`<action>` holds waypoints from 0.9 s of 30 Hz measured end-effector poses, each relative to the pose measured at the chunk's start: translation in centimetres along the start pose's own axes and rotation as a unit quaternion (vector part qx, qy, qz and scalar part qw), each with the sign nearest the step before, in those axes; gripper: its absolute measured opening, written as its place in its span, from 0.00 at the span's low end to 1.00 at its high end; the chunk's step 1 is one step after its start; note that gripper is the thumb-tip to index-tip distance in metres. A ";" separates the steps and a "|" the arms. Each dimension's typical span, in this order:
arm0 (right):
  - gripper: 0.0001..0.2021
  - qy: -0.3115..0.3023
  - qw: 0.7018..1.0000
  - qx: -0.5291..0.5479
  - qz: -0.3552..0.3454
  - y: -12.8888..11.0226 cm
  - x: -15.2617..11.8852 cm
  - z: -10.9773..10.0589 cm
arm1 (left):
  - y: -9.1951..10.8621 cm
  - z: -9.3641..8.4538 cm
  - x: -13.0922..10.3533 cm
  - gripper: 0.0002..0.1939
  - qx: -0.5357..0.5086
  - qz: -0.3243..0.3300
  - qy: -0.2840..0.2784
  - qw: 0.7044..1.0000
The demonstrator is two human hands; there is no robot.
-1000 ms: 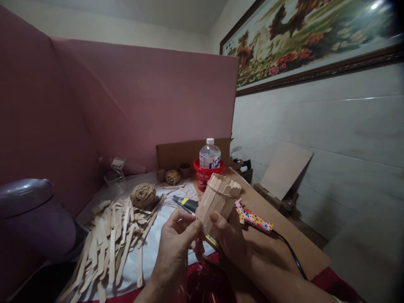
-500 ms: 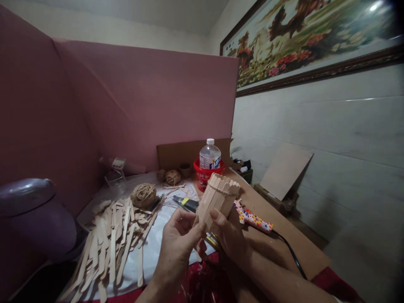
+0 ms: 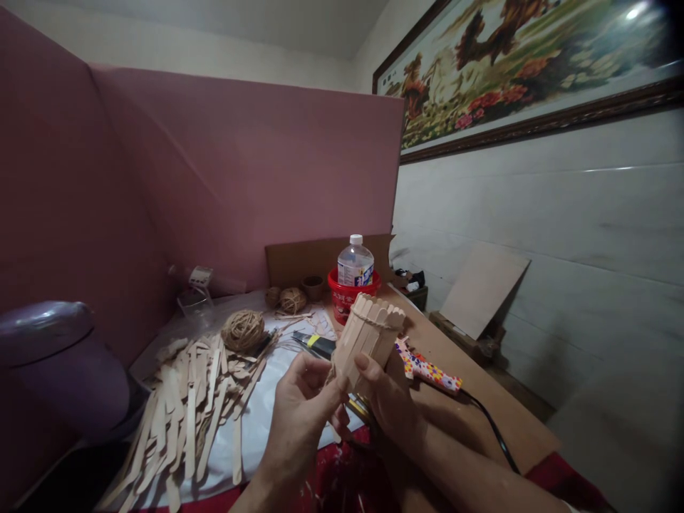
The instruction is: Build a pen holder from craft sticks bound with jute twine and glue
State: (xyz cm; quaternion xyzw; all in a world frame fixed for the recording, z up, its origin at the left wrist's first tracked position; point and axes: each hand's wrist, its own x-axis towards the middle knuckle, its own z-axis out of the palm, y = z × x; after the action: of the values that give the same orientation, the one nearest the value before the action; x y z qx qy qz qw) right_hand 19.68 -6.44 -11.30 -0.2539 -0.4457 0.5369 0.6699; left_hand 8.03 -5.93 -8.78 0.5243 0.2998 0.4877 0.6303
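A cup made of craft sticks (image 3: 368, 328) is held tilted before me, its scalloped rim pointing up and away, with a strand of twine wrapped below the rim. My right hand (image 3: 392, 399) grips it from the right, thumb pressed on the sticks. At its lower left edge, my left hand (image 3: 310, 395) is closed, thumb and fingers pinching what looks like twine against the base. The fingertips hide most of that twine. Behind the left hand lies a utility knife (image 3: 315, 345) with a yellow band.
Loose craft sticks (image 3: 187, 413) are heaped on the left beside a ball of twine (image 3: 242, 330). Farther back are a smaller twine ball (image 3: 292, 301) and a red bucket (image 3: 342, 303) with a plastic bottle (image 3: 355, 265). A flower-patterned glue gun (image 3: 427, 369) with a black cord lies right.
The cup has shifted very slightly, tilting a touch to the left in my hands. Everything else stays where it was.
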 end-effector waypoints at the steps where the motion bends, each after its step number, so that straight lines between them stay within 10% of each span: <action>1: 0.14 0.001 1.000 -0.001 -0.004 -0.1 0.0 0.1 | 0.0 0.0 0.0 0.15 -0.001 0.000 0.000 1.000; 15: 0.11 0.072 0.994 -0.035 -0.080 0.2 0.4 -0.6 | 0.4 -0.2 -0.1 0.10 0.124 0.059 0.028 0.990; 21: 0.18 0.113 0.990 -0.023 -0.086 0.0 0.4 -0.6 | 0.4 -0.4 -0.3 0.08 0.404 0.424 0.098 0.805; 27: 0.19 0.122 0.986 -0.049 -0.105 -0.3 0.3 -0.5 | -0.1 -0.7 0.1 0.06 0.516 0.453 0.095 0.721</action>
State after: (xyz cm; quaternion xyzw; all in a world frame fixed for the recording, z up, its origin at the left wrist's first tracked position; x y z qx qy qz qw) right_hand 20.29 -6.15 -11.18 -0.3018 -0.4111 0.4059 0.7584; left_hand 7.45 -5.59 -9.01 0.7928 0.2902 0.5319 -0.0656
